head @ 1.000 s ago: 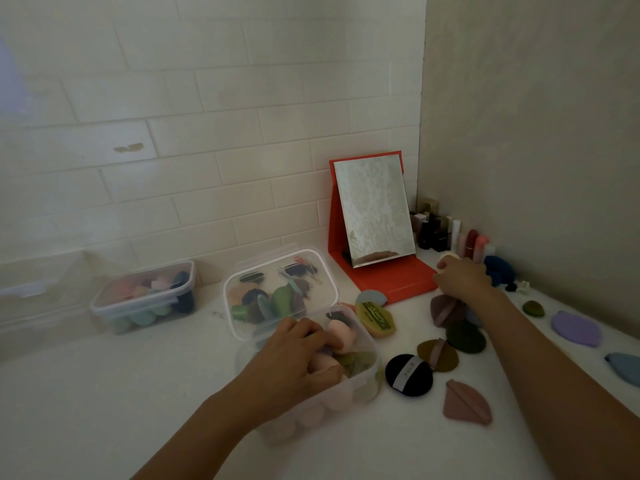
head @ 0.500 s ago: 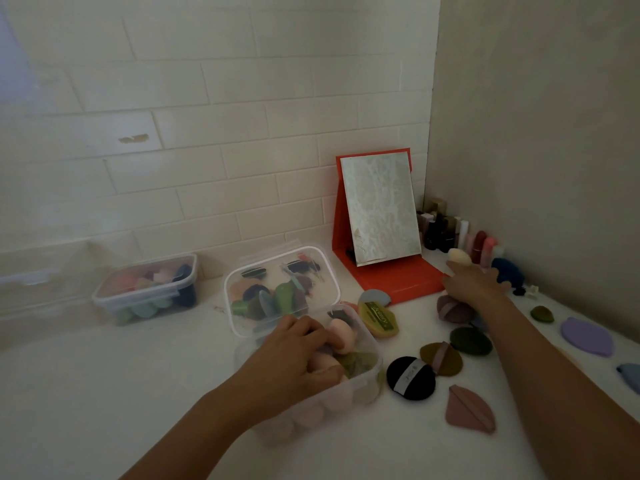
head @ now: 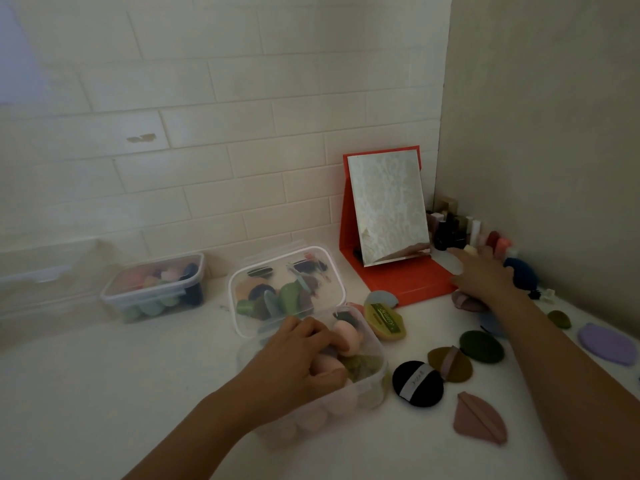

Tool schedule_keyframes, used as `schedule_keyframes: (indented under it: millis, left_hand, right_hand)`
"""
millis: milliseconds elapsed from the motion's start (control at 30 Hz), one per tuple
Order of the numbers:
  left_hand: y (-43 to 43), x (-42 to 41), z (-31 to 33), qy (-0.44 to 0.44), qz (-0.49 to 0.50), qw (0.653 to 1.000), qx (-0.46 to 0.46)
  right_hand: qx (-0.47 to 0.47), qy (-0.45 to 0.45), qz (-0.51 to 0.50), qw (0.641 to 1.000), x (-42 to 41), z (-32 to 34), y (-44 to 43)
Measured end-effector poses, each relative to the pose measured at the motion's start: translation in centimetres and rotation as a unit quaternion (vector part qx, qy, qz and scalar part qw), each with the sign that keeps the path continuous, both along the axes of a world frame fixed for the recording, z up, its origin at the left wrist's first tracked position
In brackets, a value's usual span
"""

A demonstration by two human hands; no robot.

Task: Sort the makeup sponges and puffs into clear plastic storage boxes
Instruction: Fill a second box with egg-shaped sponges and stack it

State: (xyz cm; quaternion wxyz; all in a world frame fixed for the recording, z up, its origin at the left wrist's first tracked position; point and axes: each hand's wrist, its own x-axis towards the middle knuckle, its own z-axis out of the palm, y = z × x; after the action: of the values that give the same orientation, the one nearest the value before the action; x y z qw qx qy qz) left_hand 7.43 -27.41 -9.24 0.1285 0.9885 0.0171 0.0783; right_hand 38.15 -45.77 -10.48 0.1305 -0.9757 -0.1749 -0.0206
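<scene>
My left hand (head: pixel 294 358) is inside the open clear box (head: pixel 377 389) in front of me, fingers curled round a pink sponge (head: pixel 327 367) among other pink and green sponges. My right hand (head: pixel 485 277) reaches to the back right by the mirror and pinches a small cream sponge (head: pixel 470 250) at its fingertips. A mauve puff (head: pixel 465 301) lies under that wrist. Loose puffs lie on the counter: a black round one (head: pixel 417 383), an olive one (head: pixel 450 363), a dark green one (head: pixel 481 346) and a pink leaf-shaped one (head: pixel 479 422).
A second clear box (head: pixel 287 289) of dark puffs stands behind the open one. A lidded box (head: pixel 152 289) of sponges stands at the left by the tiled wall. A red folding mirror (head: pixel 388 209), small bottles (head: pixel 450 230), a blue puff (head: pixel 523 271) and a purple puff (head: pixel 606 344) fill the right corner.
My right hand has moved further back and right, from the mauve puff toward the bottles, carrying the cream sponge. My left hand has stayed in the box.
</scene>
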Motion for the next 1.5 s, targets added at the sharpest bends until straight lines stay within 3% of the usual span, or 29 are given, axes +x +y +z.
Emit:
schedule_keyframes:
  millis: [167, 333, 467, 567, 667, 767, 833, 933, 1100, 1233, 1500]
  left_hand:
    - [0.0, 0.1, -0.1, 0.0, 0.005, 1.0, -0.013]
    - [0.0, 0.0, -0.1, -0.006, 0.005, 1.0, -0.009]
    - [-0.1, -0.1, 0.0, -0.008, 0.002, 1.0, -0.015]
    - [-0.1, -0.1, 0.1, -0.004, 0.004, 1.0, -0.017]
    - [-0.1, -0.1, 0.1, -0.003, 0.004, 1.0, -0.01]
    - [-0.1, 0.0, 0.1, -0.003, 0.004, 1.0, -0.008]
    - [0.0, -0.1, 0.1, -0.004, 0.003, 1.0, -0.009]
    - [0.0, -0.2, 0.1, -0.006, 0.0, 1.0, -0.011]
    - [0.0, -0.2, 0.0, -0.014, -0.001, 1.0, 0.005]
    - [0.1, -0.2, -0.2, -0.004, 0.002, 1.0, 0.021]
    - [0.1, 0.0, -0.4, -0.002, 0.0, 0.999, 0.038]
  right_hand:
    - [-0.025, 0.033, -0.005, 0.999, 1.0, -0.3, 0.3]
    - [0.017, 0.04, -0.013, 0.999, 1.1, -0.4, 0.0]
    - [0.16, -0.007, -0.011, 0.987, 1.1, 1.0, -0.4]
    - [0.31, -0.065, 0.003, 0.949, -0.9, 4.5, -0.6]
    - [0.361, -0.033, 0.077, 0.929, -4.3, 8.3, -0.1]
    - [0.332, 0.075, 0.196, 0.92, -8.7, 11.0, 0.9]
    - [0.265, 0.138, 0.258, 0.919, -11.4, 12.0, 1.6]
    - [0.108, 0.118, 0.357, 0.92, -14.9, 12.2, 2.8]
    - [0.033, 0.215, 0.437, 0.873, -18.1, 11.3, 3.8]
    - [-0.055, 0.161, 0.442, 0.881, -19.6, 10.9, 4.1]
    - [-0.101, 0.102, 0.44, 0.886, -20.0, 9.8, 4.8]
